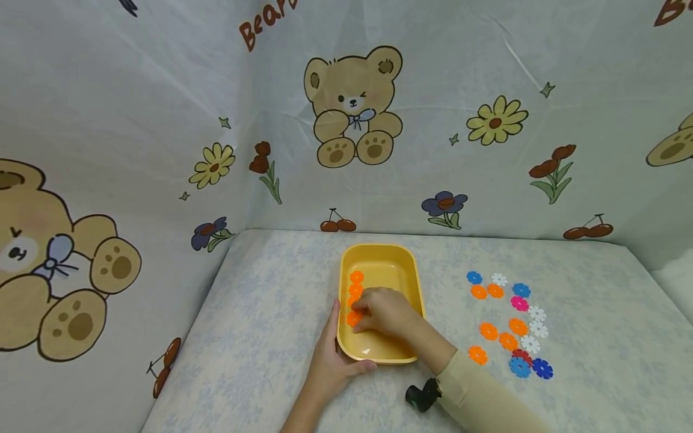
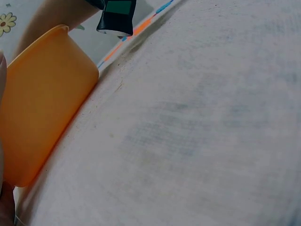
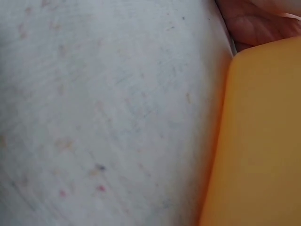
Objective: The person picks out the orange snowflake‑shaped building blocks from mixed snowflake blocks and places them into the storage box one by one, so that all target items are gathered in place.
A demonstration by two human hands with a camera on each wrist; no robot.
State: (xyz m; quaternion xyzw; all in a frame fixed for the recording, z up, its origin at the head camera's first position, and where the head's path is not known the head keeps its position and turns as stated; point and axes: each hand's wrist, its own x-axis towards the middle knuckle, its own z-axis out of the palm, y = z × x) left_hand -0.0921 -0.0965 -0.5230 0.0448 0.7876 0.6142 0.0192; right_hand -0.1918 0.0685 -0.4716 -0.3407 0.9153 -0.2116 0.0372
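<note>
A yellow plastic tray (image 1: 397, 270) rests on the table in the head view, its side wall (image 2: 47, 108) filling the left of the left wrist view. My left hand (image 1: 330, 361) holds its near left corner, fingers along the left wall and thumb by the near edge. Inside it, several orange flower-shaped discs (image 1: 356, 277) form a column along the left wall. Reaching in from the right, my right hand (image 1: 387, 310) pinches the nearest orange flower-shaped disc (image 1: 354, 318) between thumb and fingers at the column's near end. Its fingers partly cover the disc above.
Right of the tray, flower-shaped discs lie scattered: orange (image 1: 489, 331), white (image 1: 530, 344), blue (image 1: 520, 367), pink (image 1: 519, 303) and red. A black wrist device (image 1: 423, 396) sits at the right sleeve. A bear-printed cloth (image 1: 354, 108) hangs behind the table (image 1: 260, 337).
</note>
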